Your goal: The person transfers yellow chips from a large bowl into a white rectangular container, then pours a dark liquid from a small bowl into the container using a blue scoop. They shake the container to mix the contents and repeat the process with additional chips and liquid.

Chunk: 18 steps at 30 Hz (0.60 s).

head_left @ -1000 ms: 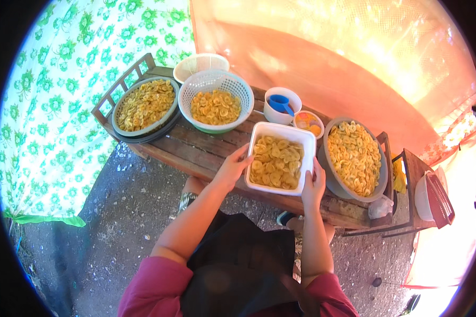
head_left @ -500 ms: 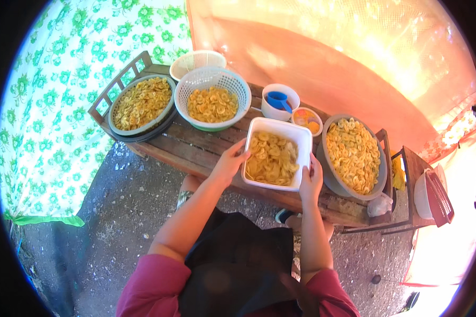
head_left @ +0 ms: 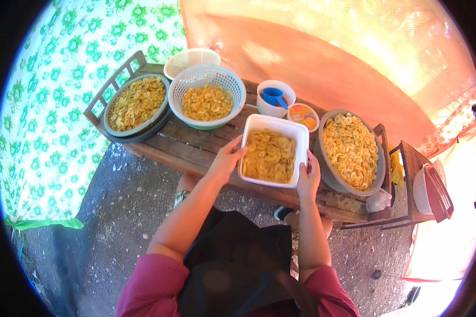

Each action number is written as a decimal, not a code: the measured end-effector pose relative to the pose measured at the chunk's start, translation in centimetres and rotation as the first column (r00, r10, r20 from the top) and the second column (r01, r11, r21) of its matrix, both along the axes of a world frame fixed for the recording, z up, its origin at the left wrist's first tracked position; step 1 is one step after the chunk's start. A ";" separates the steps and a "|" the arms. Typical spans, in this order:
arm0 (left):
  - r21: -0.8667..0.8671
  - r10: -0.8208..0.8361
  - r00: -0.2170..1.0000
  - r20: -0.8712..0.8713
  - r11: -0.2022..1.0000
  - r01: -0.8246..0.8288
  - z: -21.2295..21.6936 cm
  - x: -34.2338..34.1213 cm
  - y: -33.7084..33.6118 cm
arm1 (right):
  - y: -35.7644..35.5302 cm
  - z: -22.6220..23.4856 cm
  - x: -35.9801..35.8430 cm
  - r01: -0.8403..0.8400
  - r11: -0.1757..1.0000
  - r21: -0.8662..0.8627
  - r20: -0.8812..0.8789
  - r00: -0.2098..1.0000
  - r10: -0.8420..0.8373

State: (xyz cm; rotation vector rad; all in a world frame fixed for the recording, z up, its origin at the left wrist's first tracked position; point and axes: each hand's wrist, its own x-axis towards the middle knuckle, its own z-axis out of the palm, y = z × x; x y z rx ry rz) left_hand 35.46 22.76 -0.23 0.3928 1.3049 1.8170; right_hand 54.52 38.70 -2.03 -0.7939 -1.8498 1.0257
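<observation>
Between my two hands is a square white tub [head_left: 302, 138], held up over the front of a slatted wooden bench [head_left: 190, 153]. Yellow banana chips [head_left: 270, 156] fill its lower part. My left hand [head_left: 229, 158] grips the tub's left side, and my right hand [head_left: 308, 178] grips its right side near the front corner. Behind the tub stands a perforated white basket [head_left: 237, 94] with more chips inside. To the right of the tub, a large grey basin [head_left: 330, 171] is heaped with pale yellow slices.
At the bench's left end sits a round tray [head_left: 112, 128] of darker chips. A white bucket [head_left: 270, 109] with a blue scoop [head_left: 274, 96] and a small tub [head_left: 310, 128] stand behind. A clear plastic bag [head_left: 378, 201] lies at the bench's front right. Orange sheeting [head_left: 312, 58] hangs behind.
The view has shifted slightly, so the bench and its containers sit a little further left. The chips in the tub lie somewhat differently. Both hands keep their hold.
</observation>
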 end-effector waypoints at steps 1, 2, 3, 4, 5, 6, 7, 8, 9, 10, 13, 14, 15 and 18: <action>0.047 0.007 1.000 -0.016 0.999 -0.006 -0.1 0.2 0.0 | -0.1 -0.1 0.0 0.038 0.996 0.077 -0.031 0.999 -0.036; 0.018 0.015 1.000 0.003 1.000 -0.015 -0.2 0.2 -0.1 | -0.1 0.0 0.1 0.089 0.990 0.105 -0.062 0.995 -0.083; 0.029 0.031 0.999 -0.031 0.999 -0.030 -0.4 0.2 0.0 | -0.1 -0.1 0.0 0.082 0.963 0.257 -0.133 0.990 -0.049; 0.041 0.006 0.999 -0.033 0.999 -0.005 -0.5 0.3 0.0 | -0.1 -0.1 0.2 0.054 0.989 0.140 -0.052 0.998 -0.047; -0.024 -0.010 1.000 -0.002 1.000 0.010 -0.6 0.2 0.1 | 0.0 -0.1 0.2 0.014 0.999 0.041 -0.005 1.000 -0.014; -0.003 -0.008 1.000 -0.017 1.000 0.008 -0.7 0.1 0.1 | 0.1 -0.1 0.2 -0.073 0.997 -0.004 -0.033 0.997 0.073; -0.031 -0.015 1.000 -0.014 0.999 0.014 -0.8 0.1 0.2 | 0.1 -0.1 0.3 -0.042 0.995 0.089 0.018 0.999 0.040; -0.030 -0.001 1.000 -0.001 1.000 0.001 -0.8 0.1 0.3 | 0.2 -0.1 0.2 0.007 0.995 0.097 0.055 0.998 -0.012; 0.026 0.016 1.000 -0.007 1.000 -0.016 -0.9 0.2 0.3 | 0.1 -0.2 0.3 0.038 0.987 0.154 0.033 0.998 -0.044; 0.010 0.026 1.000 0.016 1.000 -0.026 -0.8 0.1 0.3 | 0.1 -0.2 0.3 0.083 0.982 0.168 0.028 0.996 -0.089; -0.033 0.002 1.000 0.031 0.999 -0.001 -0.6 0.3 0.3 | 0.0 -0.2 0.2 0.007 1.000 0.026 0.066 0.998 -0.009; 0.003 -0.004 1.000 0.015 1.000 0.004 -0.5 0.2 0.4 | 0.1 -0.2 0.0 -0.048 0.998 -0.036 0.055 0.997 0.049; 0.032 0.011 1.000 -0.015 0.999 -0.010 -0.4 0.3 0.5 | 0.0 -0.2 0.1 -0.039 0.999 -0.031 0.034 0.999 0.040; 0.004 0.031 0.999 -0.037 1.000 -0.031 0.0 0.1 0.1 | 0.0 -0.1 -0.3 0.027 0.956 0.291 -0.203 0.979 0.035</action>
